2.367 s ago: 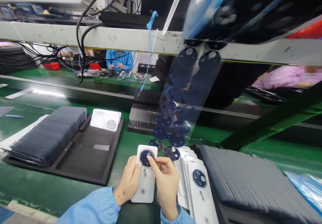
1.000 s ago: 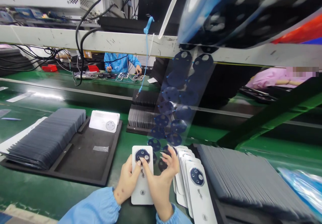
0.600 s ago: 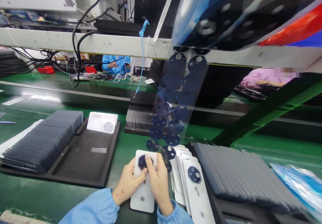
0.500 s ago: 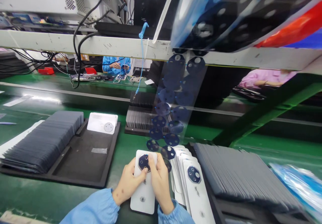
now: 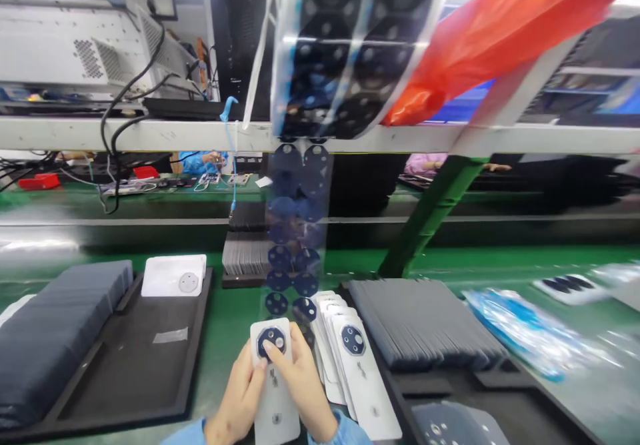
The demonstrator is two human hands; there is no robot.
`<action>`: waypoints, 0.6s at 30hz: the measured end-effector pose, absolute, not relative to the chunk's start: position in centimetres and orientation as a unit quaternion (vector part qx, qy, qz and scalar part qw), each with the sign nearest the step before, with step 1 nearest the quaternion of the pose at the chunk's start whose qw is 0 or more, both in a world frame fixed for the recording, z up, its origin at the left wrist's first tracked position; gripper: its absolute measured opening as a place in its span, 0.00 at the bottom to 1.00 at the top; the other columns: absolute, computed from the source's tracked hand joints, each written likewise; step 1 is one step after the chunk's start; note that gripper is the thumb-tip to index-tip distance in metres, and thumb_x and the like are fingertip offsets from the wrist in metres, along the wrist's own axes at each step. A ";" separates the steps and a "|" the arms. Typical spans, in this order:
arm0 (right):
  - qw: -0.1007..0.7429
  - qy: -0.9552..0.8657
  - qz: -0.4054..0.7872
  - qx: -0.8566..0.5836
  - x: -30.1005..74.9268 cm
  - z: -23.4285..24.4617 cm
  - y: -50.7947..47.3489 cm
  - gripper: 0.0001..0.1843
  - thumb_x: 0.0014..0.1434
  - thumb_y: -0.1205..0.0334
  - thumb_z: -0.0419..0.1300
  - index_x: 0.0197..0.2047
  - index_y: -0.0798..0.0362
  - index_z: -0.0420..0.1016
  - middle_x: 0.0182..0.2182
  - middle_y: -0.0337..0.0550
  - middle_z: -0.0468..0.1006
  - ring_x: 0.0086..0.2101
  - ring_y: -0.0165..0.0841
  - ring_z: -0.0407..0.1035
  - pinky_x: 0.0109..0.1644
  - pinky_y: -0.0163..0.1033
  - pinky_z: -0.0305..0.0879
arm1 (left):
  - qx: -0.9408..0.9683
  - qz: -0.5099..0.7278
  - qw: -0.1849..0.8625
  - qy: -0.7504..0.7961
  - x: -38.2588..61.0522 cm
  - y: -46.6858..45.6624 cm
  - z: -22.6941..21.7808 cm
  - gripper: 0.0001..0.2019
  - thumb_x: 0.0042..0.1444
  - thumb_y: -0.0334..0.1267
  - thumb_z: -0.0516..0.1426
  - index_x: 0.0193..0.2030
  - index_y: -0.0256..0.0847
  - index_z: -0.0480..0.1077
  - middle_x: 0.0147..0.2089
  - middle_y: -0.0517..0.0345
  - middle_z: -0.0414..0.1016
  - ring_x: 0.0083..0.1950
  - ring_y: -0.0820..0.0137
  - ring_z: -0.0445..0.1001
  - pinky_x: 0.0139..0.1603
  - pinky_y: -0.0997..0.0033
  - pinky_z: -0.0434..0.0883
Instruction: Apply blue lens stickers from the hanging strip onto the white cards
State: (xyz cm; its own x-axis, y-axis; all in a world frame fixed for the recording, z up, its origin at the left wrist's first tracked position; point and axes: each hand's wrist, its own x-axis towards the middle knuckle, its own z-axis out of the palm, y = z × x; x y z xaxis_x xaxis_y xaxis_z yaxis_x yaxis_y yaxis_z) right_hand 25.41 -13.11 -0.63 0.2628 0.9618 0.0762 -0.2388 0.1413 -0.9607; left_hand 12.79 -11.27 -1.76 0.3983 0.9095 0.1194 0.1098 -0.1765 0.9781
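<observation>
Both hands hold one white phone back cover [image 5: 277, 408], upright in my view. A dark blue camera sticker [image 5: 263, 333] with several holes sits near its top. My left hand [image 5: 237, 388] wraps the left edge, its thumb on the cover just below the sticker. From the right side, my right hand [image 5: 307, 388] grips the cover, its thumb pressing on the sticker. Beside it on the right lies a fanned stack of white phone back covers [image 5: 367, 385], the top one bearing a like sticker. Behind my hands hangs a clear strip of dark stickers [image 5: 297, 231].
On the left stands a black tray [image 5: 140, 371] with dark sheets [image 5: 65, 331] and a white cover [image 5: 173, 275]. A right tray [image 5: 545, 405] holds grey sheets [image 5: 425, 321]. Overhead are a sticker roll [image 5: 325, 65] and a white rail [image 5: 200, 136]. A green post [image 5: 425, 218] slants behind.
My view has turned to the right and up, so the trays and roll appear further left. My right thumb has moved to the sticker's lower part; my left thumb now rests below it.
</observation>
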 end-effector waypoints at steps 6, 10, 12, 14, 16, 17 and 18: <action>0.663 -0.337 0.498 -0.446 27.0 1.4 -14.1 0.15 0.54 0.50 0.65 0.32 0.53 0.72 0.28 0.38 0.75 0.31 0.33 0.69 0.36 0.35 0.65 | 0.691 0.324 0.535 0.361 13.4 -12.4 -1.9 0.27 0.62 0.50 0.51 0.65 0.39 0.60 0.65 0.43 0.65 0.68 0.53 0.58 0.66 0.53 0.59; 0.666 -0.307 0.526 -0.431 27.9 2.5 -15.7 0.15 0.55 0.48 0.63 0.33 0.52 0.74 0.29 0.40 0.76 0.32 0.36 0.70 0.37 0.37 0.66 | 0.642 0.354 0.566 0.376 14.3 -13.6 -1.1 0.28 0.60 0.52 0.53 0.63 0.42 0.63 0.63 0.46 0.68 0.66 0.53 0.61 0.66 0.55 0.59; 0.660 -0.277 0.543 -0.440 28.3 2.9 -16.7 0.17 0.53 0.47 0.64 0.37 0.52 0.75 0.34 0.42 0.78 0.37 0.39 0.72 0.42 0.39 0.67 | 0.604 0.354 0.596 0.392 14.7 -14.2 -0.7 0.28 0.58 0.53 0.55 0.62 0.42 0.64 0.64 0.48 0.68 0.66 0.53 0.62 0.66 0.56 0.59; 0.653 -0.253 0.555 -0.449 28.5 2.8 -17.6 0.22 0.52 0.47 0.64 0.46 0.50 0.74 0.40 0.43 0.79 0.43 0.41 0.72 0.47 0.41 0.67 | 0.557 0.351 0.644 0.391 15.0 -14.6 -0.3 0.30 0.56 0.54 0.57 0.62 0.42 0.65 0.63 0.48 0.68 0.65 0.52 0.63 0.66 0.56 0.60; 0.651 -0.270 0.555 -0.441 28.6 2.4 -18.6 0.31 0.53 0.46 0.64 0.57 0.48 0.67 0.46 0.45 0.77 0.46 0.42 0.71 0.50 0.43 0.67 | 0.506 0.349 0.693 0.377 15.1 -14.9 0.0 0.33 0.54 0.55 0.58 0.63 0.42 0.63 0.62 0.47 0.69 0.64 0.51 0.64 0.64 0.55 0.62; 0.648 -0.298 0.542 -0.443 28.5 2.0 -19.0 0.35 0.54 0.45 0.63 0.61 0.48 0.62 0.50 0.47 0.75 0.48 0.42 0.71 0.51 0.44 0.66 | 0.489 0.348 0.706 0.374 15.0 -15.0 0.1 0.34 0.54 0.56 0.59 0.64 0.42 0.62 0.62 0.47 0.69 0.64 0.50 0.64 0.64 0.54 0.63; 0.643 -0.334 0.515 -0.458 28.4 1.4 -19.5 0.37 0.54 0.45 0.62 0.63 0.48 0.59 0.53 0.49 0.73 0.51 0.43 0.69 0.54 0.45 0.65 | 0.482 0.346 0.710 0.379 14.8 -15.1 0.1 0.34 0.53 0.56 0.59 0.64 0.43 0.62 0.63 0.47 0.69 0.65 0.50 0.63 0.64 0.54 0.62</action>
